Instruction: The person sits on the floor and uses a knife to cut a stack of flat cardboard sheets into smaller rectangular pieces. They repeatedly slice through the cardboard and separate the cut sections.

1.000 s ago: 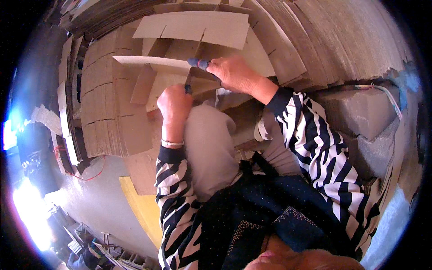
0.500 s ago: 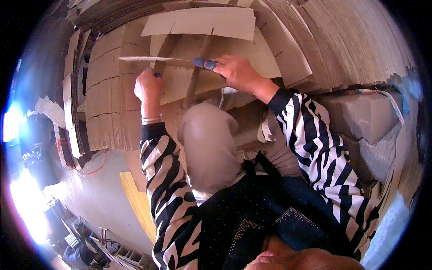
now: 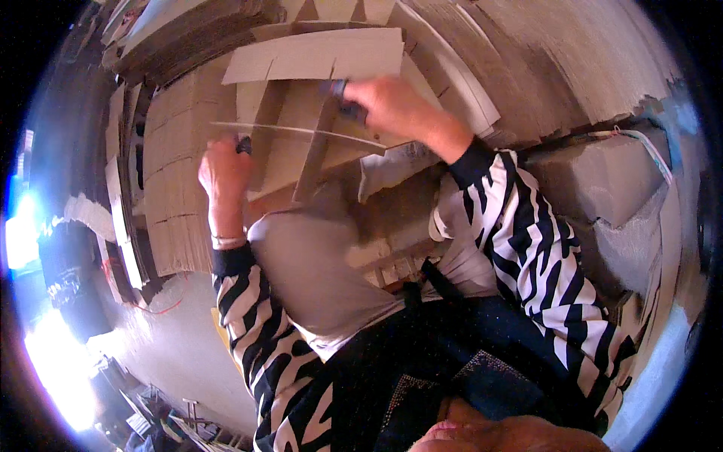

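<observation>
A thin cardboard strip (image 3: pixel 301 129), seen nearly edge-on, lies across two upright cardboard dividers (image 3: pixel 265 113) in front of me. My left hand (image 3: pixel 224 172) is closed at the strip's left end, with a dark cover on a fingertip. Over the strip's right part, my right hand (image 3: pixel 392 109) is smeared by motion; dark blue covers show on its fingers. Its fingertips are near a wider slotted cardboard strip (image 3: pixel 316 56), which crosses the same dividers farther away. Whether the right fingers touch anything is unclear.
Stacked cardboard sheets with slits (image 3: pixel 177 166) stand at the left, and large piles of cardboard (image 3: pixel 542 68) rise at the right. A grey block-like bundle (image 3: pixel 595 181) sits beside my right arm. Concrete floor (image 3: pixel 184 343) shows at the lower left.
The thin strip has come nearer and its right end now tilts toward me. My left hand moved left and nearer; the right hand has come off the strip. My knee shifted left.
</observation>
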A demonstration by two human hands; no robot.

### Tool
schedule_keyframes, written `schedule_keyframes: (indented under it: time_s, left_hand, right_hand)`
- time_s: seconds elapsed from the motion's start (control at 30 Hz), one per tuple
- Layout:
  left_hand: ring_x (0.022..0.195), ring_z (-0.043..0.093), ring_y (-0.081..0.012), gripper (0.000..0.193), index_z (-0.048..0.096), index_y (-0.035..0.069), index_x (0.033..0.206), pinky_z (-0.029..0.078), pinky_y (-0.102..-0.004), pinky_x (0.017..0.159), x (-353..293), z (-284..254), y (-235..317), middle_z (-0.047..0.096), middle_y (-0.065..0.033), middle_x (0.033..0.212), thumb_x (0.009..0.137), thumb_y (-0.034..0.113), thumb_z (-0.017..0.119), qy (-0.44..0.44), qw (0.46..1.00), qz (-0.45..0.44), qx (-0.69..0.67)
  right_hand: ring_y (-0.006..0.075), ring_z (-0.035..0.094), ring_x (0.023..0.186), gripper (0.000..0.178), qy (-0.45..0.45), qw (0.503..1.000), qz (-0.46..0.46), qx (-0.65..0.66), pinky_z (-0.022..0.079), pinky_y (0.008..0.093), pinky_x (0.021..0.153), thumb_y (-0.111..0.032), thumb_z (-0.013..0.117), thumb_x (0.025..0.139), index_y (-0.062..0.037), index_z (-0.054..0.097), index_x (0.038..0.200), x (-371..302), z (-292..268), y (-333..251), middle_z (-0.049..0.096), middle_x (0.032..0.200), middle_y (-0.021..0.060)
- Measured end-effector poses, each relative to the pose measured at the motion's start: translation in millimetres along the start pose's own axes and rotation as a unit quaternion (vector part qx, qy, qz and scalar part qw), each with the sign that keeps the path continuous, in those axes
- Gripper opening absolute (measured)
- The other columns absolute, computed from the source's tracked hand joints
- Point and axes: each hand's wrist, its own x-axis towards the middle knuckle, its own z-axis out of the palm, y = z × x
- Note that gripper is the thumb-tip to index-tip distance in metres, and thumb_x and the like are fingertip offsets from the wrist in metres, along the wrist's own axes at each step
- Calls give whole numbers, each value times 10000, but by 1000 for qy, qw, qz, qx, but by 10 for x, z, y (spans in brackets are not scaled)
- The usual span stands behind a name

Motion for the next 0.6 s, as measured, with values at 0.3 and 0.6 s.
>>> schedule_keyframes:
  time_s: [0.3, 0.6]
  left_hand:
    - [1406, 307, -303, 358, 613, 118, 1192, 247, -600, 1085, 500, 391, 1174, 359, -94, 1505, 855, 211, 536, 108, 971, 212, 2]
    - [1415, 298, -297, 571, 547, 131, 1301, 257, -591, 1080, 416, 387, 1121, 337, -82, 1524, 732, 122, 597, 81, 968, 237, -35]
  right_hand:
    - [346, 612, 938, 331, 105, 971, 126, -173, 497, 501, 722, -356, 639, 867, -124, 677, 1100, 270, -45, 893, 676, 976, 113]
    - [304, 518, 1170, 514, -17, 965, 192, -179, 443, 489, 870, -383, 707, 772, -121, 625, 1207, 342, 6, 580, 623, 1130, 106]
